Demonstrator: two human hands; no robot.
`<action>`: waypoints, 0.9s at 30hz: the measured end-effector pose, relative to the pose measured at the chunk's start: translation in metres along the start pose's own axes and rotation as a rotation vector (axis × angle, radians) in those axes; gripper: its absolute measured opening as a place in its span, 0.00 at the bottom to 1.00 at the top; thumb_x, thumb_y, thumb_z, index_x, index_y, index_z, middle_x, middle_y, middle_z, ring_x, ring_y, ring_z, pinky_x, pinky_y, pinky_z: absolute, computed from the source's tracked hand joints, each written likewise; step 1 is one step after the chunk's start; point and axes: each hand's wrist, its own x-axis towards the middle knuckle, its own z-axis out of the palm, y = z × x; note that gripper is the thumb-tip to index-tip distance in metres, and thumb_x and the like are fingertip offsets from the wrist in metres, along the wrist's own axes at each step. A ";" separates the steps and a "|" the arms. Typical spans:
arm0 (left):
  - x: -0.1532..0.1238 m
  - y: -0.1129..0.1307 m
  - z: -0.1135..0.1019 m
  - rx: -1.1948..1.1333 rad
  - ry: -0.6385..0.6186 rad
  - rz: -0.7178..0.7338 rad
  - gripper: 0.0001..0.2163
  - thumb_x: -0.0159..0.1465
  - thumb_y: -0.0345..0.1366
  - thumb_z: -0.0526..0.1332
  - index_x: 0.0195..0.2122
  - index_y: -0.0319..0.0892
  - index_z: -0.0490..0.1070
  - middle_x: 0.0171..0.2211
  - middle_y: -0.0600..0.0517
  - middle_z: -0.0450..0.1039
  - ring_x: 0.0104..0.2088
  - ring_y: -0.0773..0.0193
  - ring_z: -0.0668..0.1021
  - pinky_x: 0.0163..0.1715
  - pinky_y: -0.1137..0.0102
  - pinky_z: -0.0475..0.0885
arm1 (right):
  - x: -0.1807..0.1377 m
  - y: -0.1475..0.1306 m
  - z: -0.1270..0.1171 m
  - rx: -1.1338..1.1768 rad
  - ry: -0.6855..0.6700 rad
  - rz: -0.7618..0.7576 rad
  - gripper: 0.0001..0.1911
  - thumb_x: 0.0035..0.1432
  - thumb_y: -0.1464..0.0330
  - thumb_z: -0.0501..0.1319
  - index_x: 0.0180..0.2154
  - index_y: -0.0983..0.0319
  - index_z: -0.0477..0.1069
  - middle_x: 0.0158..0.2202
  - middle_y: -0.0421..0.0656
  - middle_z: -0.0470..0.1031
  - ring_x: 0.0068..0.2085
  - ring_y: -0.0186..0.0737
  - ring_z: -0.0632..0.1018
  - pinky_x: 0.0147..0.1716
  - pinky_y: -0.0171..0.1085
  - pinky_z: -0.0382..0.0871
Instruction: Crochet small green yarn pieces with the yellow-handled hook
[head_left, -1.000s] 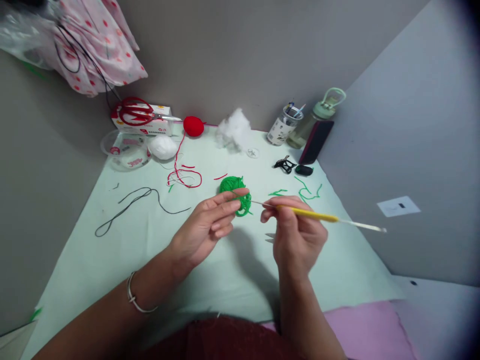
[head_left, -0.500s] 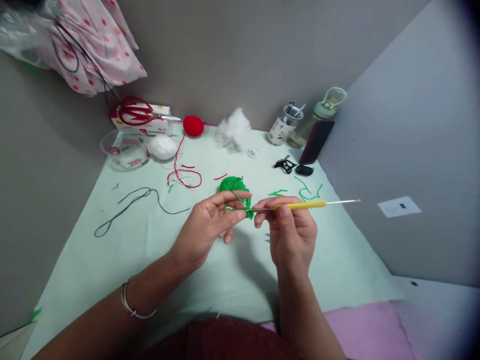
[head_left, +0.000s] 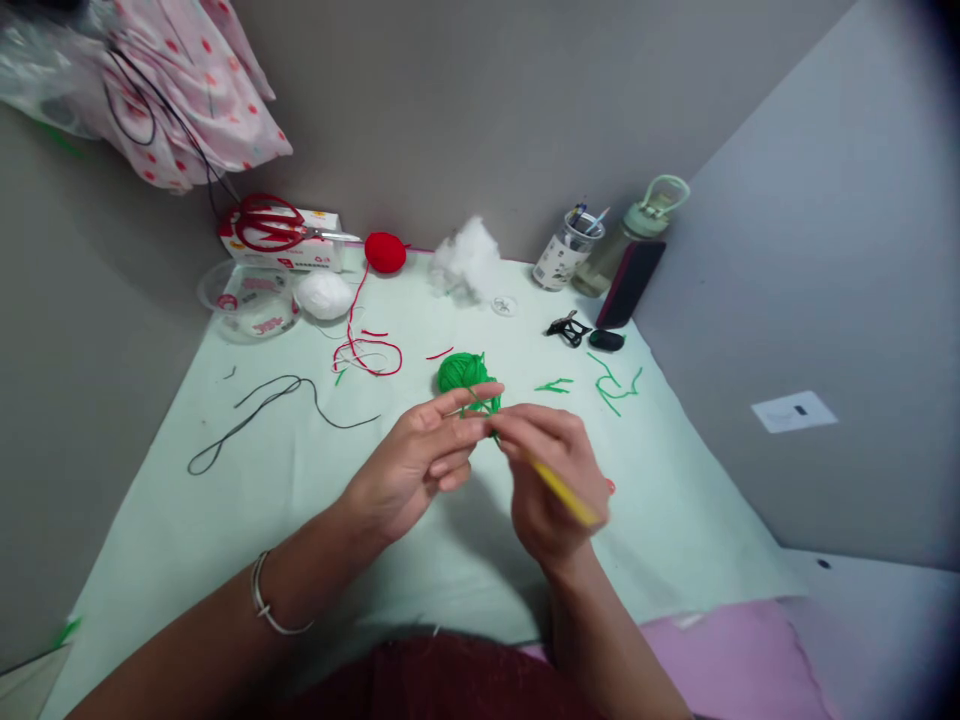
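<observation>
My left hand pinches a small piece of green yarn work between thumb and fingers, with a green strand running over its raised index finger. Tucked in the fist of my right hand is a crochet hook, its yellow handle slanting down to the right and blurred. The right fingertips meet the left ones at the yarn work, so the hook's tip is hidden. Just behind the left fingers lies a ball of green yarn.
Red-handled scissors lie on a box at back left, near a plastic tub, a white yarn ball and a red yarn ball. White stuffing, a pen jar, a bottle and a phone stand behind.
My right hand has turned and closed in on the left fingertips. The crochet hook has swung from nearly level to slanting downward. My left hand has hardly moved.
</observation>
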 end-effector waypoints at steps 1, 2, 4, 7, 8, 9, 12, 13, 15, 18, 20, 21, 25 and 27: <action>0.000 0.001 0.000 -0.031 -0.002 -0.016 0.16 0.61 0.33 0.74 0.50 0.39 0.81 0.22 0.63 0.55 0.17 0.80 0.51 0.15 0.82 0.55 | 0.003 0.000 0.000 0.117 0.032 0.092 0.14 0.68 0.76 0.60 0.47 0.55 0.81 0.38 0.43 0.80 0.37 0.38 0.82 0.35 0.39 0.79; 0.000 0.003 0.001 -0.047 -0.001 -0.010 0.15 0.60 0.32 0.74 0.49 0.39 0.82 0.21 0.64 0.53 0.18 0.80 0.51 0.15 0.83 0.54 | 0.005 0.000 -0.001 0.241 0.065 0.189 0.12 0.70 0.74 0.59 0.45 0.56 0.80 0.36 0.42 0.79 0.33 0.37 0.80 0.31 0.38 0.78; -0.001 0.004 0.002 -0.039 -0.002 0.027 0.15 0.60 0.32 0.74 0.49 0.40 0.81 0.22 0.63 0.57 0.17 0.81 0.51 0.15 0.82 0.55 | 0.010 0.002 0.000 0.441 0.084 0.340 0.11 0.72 0.71 0.57 0.42 0.58 0.80 0.34 0.42 0.78 0.28 0.35 0.78 0.27 0.37 0.76; -0.003 0.002 0.005 0.040 0.000 0.061 0.16 0.60 0.33 0.74 0.50 0.42 0.81 0.30 0.58 0.70 0.17 0.82 0.56 0.15 0.81 0.60 | 0.011 0.003 0.002 0.503 0.028 0.363 0.10 0.71 0.70 0.59 0.41 0.57 0.80 0.37 0.42 0.80 0.30 0.35 0.79 0.28 0.37 0.77; -0.003 0.001 0.005 0.070 0.013 0.075 0.17 0.60 0.33 0.74 0.50 0.42 0.80 0.33 0.57 0.72 0.17 0.82 0.58 0.16 0.80 0.63 | 0.010 0.002 0.003 0.470 0.016 0.333 0.10 0.71 0.71 0.60 0.42 0.56 0.81 0.38 0.42 0.81 0.32 0.35 0.79 0.29 0.37 0.77; -0.003 -0.001 0.006 0.093 0.030 0.095 0.17 0.60 0.33 0.75 0.51 0.43 0.80 0.36 0.56 0.73 0.17 0.82 0.59 0.17 0.79 0.65 | 0.008 0.001 0.004 0.416 0.008 0.292 0.11 0.70 0.73 0.60 0.44 0.56 0.81 0.39 0.42 0.81 0.33 0.36 0.80 0.30 0.37 0.77; -0.001 -0.005 0.005 0.087 0.065 0.139 0.19 0.59 0.33 0.75 0.52 0.43 0.80 0.35 0.57 0.72 0.18 0.82 0.60 0.19 0.79 0.67 | 0.002 -0.002 0.005 0.168 -0.006 0.099 0.16 0.67 0.78 0.62 0.49 0.54 0.81 0.42 0.44 0.82 0.38 0.39 0.82 0.35 0.39 0.79; 0.000 -0.005 0.004 0.063 0.057 0.122 0.18 0.59 0.33 0.75 0.51 0.43 0.81 0.32 0.58 0.71 0.18 0.82 0.59 0.19 0.79 0.66 | 0.001 -0.003 0.005 0.084 -0.011 0.031 0.18 0.66 0.79 0.63 0.50 0.54 0.81 0.43 0.45 0.82 0.41 0.40 0.83 0.37 0.40 0.79; 0.001 -0.004 0.003 -0.001 0.029 0.052 0.16 0.61 0.34 0.74 0.50 0.41 0.81 0.26 0.60 0.65 0.17 0.81 0.55 0.18 0.81 0.63 | 0.001 -0.002 0.002 0.006 -0.009 -0.018 0.18 0.64 0.79 0.65 0.50 0.55 0.81 0.44 0.46 0.82 0.43 0.41 0.83 0.38 0.40 0.80; 0.002 0.001 0.000 -0.076 0.009 -0.003 0.13 0.61 0.33 0.74 0.47 0.38 0.83 0.23 0.62 0.57 0.18 0.80 0.52 0.17 0.82 0.59 | 0.006 0.003 -0.002 0.205 0.055 0.197 0.12 0.67 0.75 0.62 0.45 0.55 0.82 0.37 0.42 0.80 0.34 0.37 0.80 0.33 0.38 0.77; 0.002 0.003 0.000 -0.075 0.016 0.022 0.12 0.60 0.32 0.74 0.46 0.39 0.83 0.22 0.62 0.55 0.19 0.79 0.52 0.18 0.82 0.59 | 0.010 0.006 -0.002 0.436 0.091 0.388 0.10 0.70 0.71 0.61 0.42 0.56 0.82 0.34 0.40 0.78 0.29 0.34 0.77 0.28 0.37 0.75; 0.002 0.003 0.001 -0.054 0.021 0.039 0.12 0.60 0.32 0.74 0.46 0.40 0.83 0.22 0.62 0.56 0.18 0.79 0.52 0.18 0.81 0.60 | 0.011 0.007 -0.002 0.533 0.091 0.455 0.10 0.70 0.69 0.61 0.41 0.56 0.82 0.33 0.40 0.77 0.27 0.33 0.76 0.27 0.36 0.74; 0.000 0.001 0.004 0.041 0.030 0.084 0.15 0.59 0.33 0.74 0.47 0.41 0.81 0.21 0.62 0.62 0.17 0.78 0.55 0.19 0.78 0.65 | 0.009 0.006 0.002 0.636 0.031 0.504 0.08 0.69 0.68 0.63 0.40 0.55 0.83 0.35 0.40 0.76 0.30 0.32 0.77 0.30 0.36 0.73; -0.001 0.001 0.005 0.044 0.023 0.077 0.18 0.58 0.32 0.75 0.49 0.41 0.80 0.21 0.63 0.60 0.17 0.78 0.55 0.19 0.78 0.65 | 0.008 0.005 0.003 0.606 0.019 0.485 0.08 0.69 0.68 0.63 0.41 0.55 0.83 0.35 0.40 0.76 0.31 0.33 0.77 0.31 0.37 0.74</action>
